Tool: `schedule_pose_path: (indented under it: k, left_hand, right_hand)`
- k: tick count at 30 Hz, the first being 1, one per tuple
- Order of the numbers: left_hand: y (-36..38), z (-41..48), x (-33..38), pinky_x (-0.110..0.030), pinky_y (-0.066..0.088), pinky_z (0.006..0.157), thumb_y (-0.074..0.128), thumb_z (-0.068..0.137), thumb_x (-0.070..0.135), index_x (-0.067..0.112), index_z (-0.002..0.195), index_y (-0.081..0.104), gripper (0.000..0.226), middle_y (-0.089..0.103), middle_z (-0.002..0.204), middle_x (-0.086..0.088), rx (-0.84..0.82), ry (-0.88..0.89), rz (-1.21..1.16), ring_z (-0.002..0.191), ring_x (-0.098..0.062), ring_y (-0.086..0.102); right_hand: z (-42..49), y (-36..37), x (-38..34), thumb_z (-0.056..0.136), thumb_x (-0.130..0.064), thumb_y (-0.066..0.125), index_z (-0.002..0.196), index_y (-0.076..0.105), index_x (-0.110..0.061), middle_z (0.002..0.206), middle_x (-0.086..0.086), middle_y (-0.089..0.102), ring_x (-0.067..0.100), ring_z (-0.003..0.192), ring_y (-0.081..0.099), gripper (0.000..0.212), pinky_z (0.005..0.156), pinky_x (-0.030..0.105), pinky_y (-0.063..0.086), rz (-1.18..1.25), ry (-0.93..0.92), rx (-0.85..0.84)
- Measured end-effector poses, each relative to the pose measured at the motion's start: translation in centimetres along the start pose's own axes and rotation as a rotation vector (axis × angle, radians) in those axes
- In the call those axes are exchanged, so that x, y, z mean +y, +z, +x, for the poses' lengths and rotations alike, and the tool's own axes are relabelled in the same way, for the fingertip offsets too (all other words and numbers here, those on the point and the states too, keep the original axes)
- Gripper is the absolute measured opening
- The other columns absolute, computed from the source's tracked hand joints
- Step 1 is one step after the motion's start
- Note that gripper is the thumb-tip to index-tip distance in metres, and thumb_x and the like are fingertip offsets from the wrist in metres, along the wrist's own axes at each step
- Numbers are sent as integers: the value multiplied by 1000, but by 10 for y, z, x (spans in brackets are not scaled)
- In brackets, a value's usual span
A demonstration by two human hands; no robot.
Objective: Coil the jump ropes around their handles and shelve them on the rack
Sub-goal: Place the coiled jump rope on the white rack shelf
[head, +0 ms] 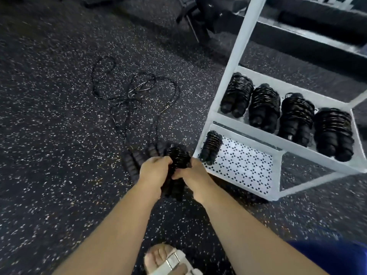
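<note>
Saw left hand [154, 171] and right hand [195, 175] clenched round coiled rope [177, 155], rack [248, 133] edge seemingly just right of fingers, open floor [59, 135] leftward.

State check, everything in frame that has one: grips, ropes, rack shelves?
left grip: holds held bundle
right grip: holds held bundle
held bundle: coiled round its handles, not shelved
loose ropes: uncoiled, tangled on floor
middle shelf: carries four coiled bundles
lower shelf: carries one coiled bundle, left end
</note>
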State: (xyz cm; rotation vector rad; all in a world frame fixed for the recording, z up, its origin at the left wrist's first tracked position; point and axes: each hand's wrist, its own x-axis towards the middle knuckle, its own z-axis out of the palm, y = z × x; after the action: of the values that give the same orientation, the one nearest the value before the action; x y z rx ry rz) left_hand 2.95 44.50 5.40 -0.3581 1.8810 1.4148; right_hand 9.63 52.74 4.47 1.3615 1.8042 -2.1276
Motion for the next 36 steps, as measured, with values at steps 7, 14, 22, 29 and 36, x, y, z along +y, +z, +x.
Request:
schedule_pose_path:
  k: [7,14,22,29,36]
  left_hand:
    - [35,26,-27,-26,41,60,58,93,12,13,97,73,16,67,85,-5,-211,-40,-10,77,-21,58]
    - [68,24,-29,-33,47,98,53,94,2,23,136,56,47,62,116,8,-454,73,222,108,-15,59]
    - [86,22,-29,-44,33,117,47,94,-7,27,150,38,66,49,147,6,-542,123,333,132,-14,49]
    - [89,23,-31,-42,37,115,46,93,-10,26,153,32,72,43,152,3,-538,180,361,131,-13,49]
    - [81,25,-34,-44,41,112,44,91,-13,24,155,30,75,43,152,2,-509,174,361,128,-13,52]
  right_hand:
    - [13,-45,47,77,11,61,104,59,-12,94,9,68,23,86,64,36,81,41,53,245,32,162]
    - [55,-102,47,79,7,65,117,51,-18,102,11,66,26,89,63,47,88,41,53,390,71,522]
    - [95,-142,39,84,8,58,119,46,-13,86,1,52,16,76,52,42,70,29,42,183,31,621]
    - [124,-149,36,84,3,58,121,48,-8,95,4,55,20,83,53,39,70,29,41,-64,67,640]
    - [134,-153,41,87,-2,60,132,42,-6,101,7,52,21,88,50,48,70,29,39,-193,85,575]
